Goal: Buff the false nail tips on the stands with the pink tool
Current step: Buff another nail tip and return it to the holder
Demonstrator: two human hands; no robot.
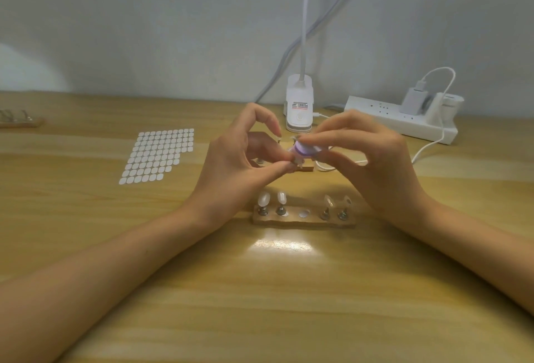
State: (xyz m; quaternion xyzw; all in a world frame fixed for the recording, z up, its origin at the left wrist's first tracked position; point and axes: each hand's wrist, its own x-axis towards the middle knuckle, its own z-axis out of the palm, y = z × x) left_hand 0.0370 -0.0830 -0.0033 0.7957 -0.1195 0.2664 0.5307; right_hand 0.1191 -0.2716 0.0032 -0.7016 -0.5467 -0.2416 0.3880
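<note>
Nearest us on the wooden counter point(289, 290), a glare patch lies just before the near stand point(289, 219), a low wooden strip. It carries four false nail tips point(263, 199) upright on metal pegs, two at its left end and two at its right, with a white sticker dot point(303, 213) between the pairs.

Above and just beyond that strip, our two hands meet in mid-air. Our left hand point(239, 154) pinches a small holder point(297, 162) between thumb and a curled finger, the forefinger arched clear above; whether a tip sits on it we cannot tell. Our right hand point(372, 154) grips the pink tool point(304, 149), its fingers point(318, 138) clamped across the top, and the tool touches the holder. A second stand point(307, 168) shows behind the hands.

To the left lies a sheet of white adhesive tabs point(159, 154). Farther back stand a white lamp clamp point(299, 108) and, to its right, a power strip point(384, 120) with a charger point(411, 99) and white cable point(433, 143). At far left, another wooden stand point(17, 123) sits near the wall point(144, 16).
</note>
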